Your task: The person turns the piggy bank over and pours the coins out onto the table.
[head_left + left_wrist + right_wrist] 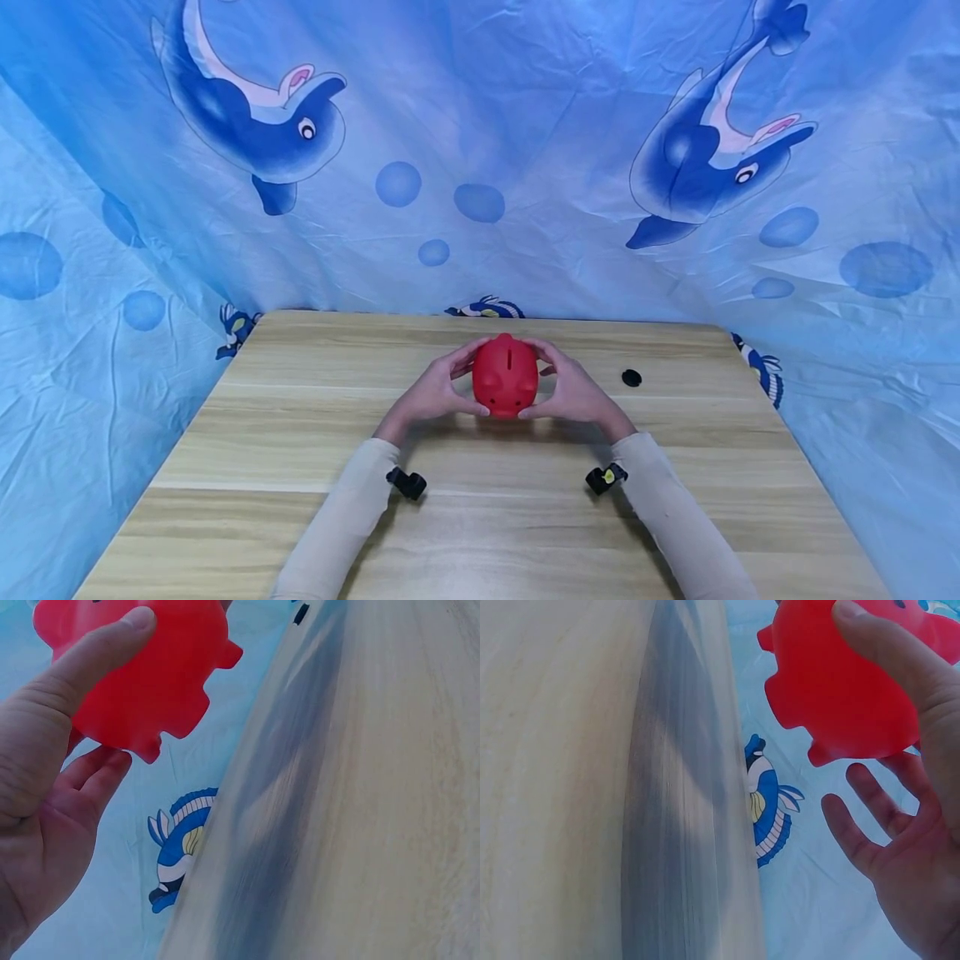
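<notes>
We hold the piggy bank [504,367] upright, clear of the table [510,508], directly between the left hand [433,390] and right hand [573,392], thumbs and fingers curved to its width. Its snout [506,403] faces us. The black disc [632,378] lies nearer the right hand.

The bench [502,517] has a pale wood-grain top, its lighter and darker streaks running from side to side. A small, roundish black disc [632,378] lies on it, right of the middle and towards the far edge.
</notes>
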Demonstrator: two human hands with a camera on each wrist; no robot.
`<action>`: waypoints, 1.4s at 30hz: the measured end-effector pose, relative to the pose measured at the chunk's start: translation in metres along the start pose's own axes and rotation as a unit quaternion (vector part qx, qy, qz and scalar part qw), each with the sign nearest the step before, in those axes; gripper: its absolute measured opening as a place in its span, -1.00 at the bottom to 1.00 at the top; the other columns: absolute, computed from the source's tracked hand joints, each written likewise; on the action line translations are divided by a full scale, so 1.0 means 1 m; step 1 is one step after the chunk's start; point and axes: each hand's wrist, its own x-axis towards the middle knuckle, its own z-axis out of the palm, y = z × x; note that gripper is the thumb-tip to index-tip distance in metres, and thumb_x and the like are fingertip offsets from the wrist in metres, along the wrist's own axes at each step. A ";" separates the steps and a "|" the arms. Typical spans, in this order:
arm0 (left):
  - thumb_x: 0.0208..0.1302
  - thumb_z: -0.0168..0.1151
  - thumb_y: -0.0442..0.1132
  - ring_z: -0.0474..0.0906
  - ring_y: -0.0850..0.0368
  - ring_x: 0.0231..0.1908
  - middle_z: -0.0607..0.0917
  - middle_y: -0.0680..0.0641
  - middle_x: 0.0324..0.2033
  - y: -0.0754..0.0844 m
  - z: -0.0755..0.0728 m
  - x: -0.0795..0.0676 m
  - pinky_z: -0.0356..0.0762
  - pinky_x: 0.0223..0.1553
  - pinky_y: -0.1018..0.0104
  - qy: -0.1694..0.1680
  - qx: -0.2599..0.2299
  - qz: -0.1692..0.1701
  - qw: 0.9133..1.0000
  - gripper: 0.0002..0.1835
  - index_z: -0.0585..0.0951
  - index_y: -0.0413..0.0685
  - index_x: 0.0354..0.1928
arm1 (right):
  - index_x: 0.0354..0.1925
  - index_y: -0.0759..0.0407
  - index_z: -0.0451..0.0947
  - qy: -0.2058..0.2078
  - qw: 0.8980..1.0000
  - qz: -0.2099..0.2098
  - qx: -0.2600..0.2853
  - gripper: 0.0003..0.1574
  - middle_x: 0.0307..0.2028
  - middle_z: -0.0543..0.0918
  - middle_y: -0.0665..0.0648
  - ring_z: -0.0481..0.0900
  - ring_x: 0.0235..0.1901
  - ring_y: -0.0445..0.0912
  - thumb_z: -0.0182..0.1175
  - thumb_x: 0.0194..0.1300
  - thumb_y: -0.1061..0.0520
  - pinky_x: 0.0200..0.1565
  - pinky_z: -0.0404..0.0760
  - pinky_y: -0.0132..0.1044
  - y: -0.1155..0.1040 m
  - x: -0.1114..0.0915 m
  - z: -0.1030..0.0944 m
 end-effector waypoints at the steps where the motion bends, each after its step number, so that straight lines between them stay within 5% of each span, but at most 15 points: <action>1: -0.09 0.71 -0.15 0.38 0.01 0.40 0.39 0.15 0.43 0.001 0.000 0.000 0.49 0.29 -0.14 0.001 0.001 0.000 1.000 0.12 0.28 0.43 0.53 | 0.50 -0.23 0.19 0.002 1.000 -0.002 -0.001 0.38 0.32 0.46 -0.06 0.45 0.27 -0.02 0.71 -0.21 -0.17 0.09 0.64 0.24 -0.001 0.000 0.000; 42: -0.08 0.64 -0.45 0.32 0.01 0.43 0.37 0.12 0.45 0.000 0.012 0.002 0.47 0.29 -0.17 0.053 0.045 0.052 0.996 0.14 0.28 0.39 0.51 | 0.50 -0.26 0.19 0.053 0.996 -0.021 -0.071 0.41 0.40 0.37 0.00 0.38 0.32 0.05 0.72 -0.22 0.18 0.10 0.64 0.23 -0.005 -0.003 0.005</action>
